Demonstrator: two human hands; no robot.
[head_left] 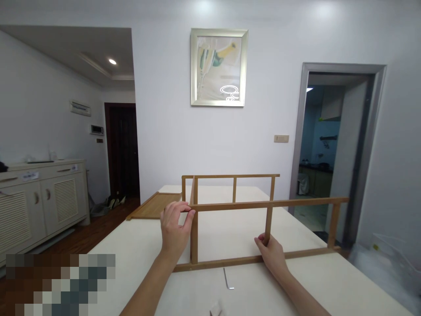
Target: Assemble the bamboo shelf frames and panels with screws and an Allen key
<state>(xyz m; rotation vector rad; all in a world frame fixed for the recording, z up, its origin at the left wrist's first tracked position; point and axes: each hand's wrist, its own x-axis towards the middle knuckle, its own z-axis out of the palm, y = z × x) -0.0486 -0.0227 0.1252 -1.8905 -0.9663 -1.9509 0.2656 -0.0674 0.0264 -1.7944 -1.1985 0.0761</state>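
A wooden frame [230, 206] stands on its side on the white table [134, 250], its two ladder-like sides upright. My left hand [176, 228] is closed around the left end of the nearer side's top rail, thumb and fingers pinching it. Lower down, my right hand [274, 254] grips the middle crossbar of that same side just above the bottom rail. The farther side [253, 176] of the frame rises behind. In front of the bottom rail lies an L-shaped hex key [226, 281]. Near the table's front edge is a small clear plastic bag [216, 308], partly cut off.
A flat wooden panel [158, 205] lies at the table's far left. Clear plastic wrapping [378, 267] is heaped beyond the right edge. A white cabinet [62, 193] stands left, a doorway [297, 145] opens at right, and a framed picture [217, 102] hangs on the wall.
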